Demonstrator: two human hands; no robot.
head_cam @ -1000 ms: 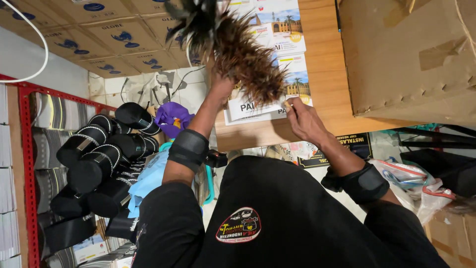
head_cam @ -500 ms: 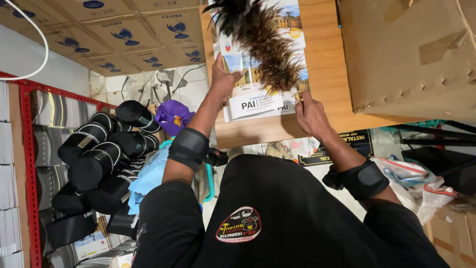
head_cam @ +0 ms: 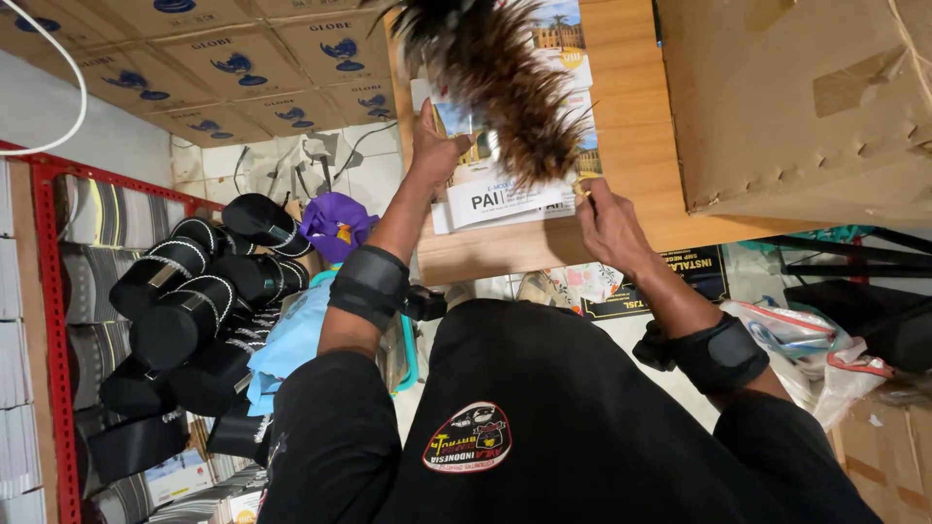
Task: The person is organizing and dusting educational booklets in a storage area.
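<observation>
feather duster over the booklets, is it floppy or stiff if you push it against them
The feather duster would probably give easily: its brown plumes splay loose and ragged over the booklets. It likely weighs little for its bulk, since the left hand carries it raised. The right hand steadies the booklets, so they may slide.

The left hand (head_cam: 432, 146) grips a brown feather duster (head_cam: 505, 82) over a stack of booklets (head_cam: 505, 194) on the wooden tabletop (head_cam: 631, 146). The right hand (head_cam: 607, 223) steadies the stack's near edge, beside a cardboard box (head_cam: 796, 97).
</observation>
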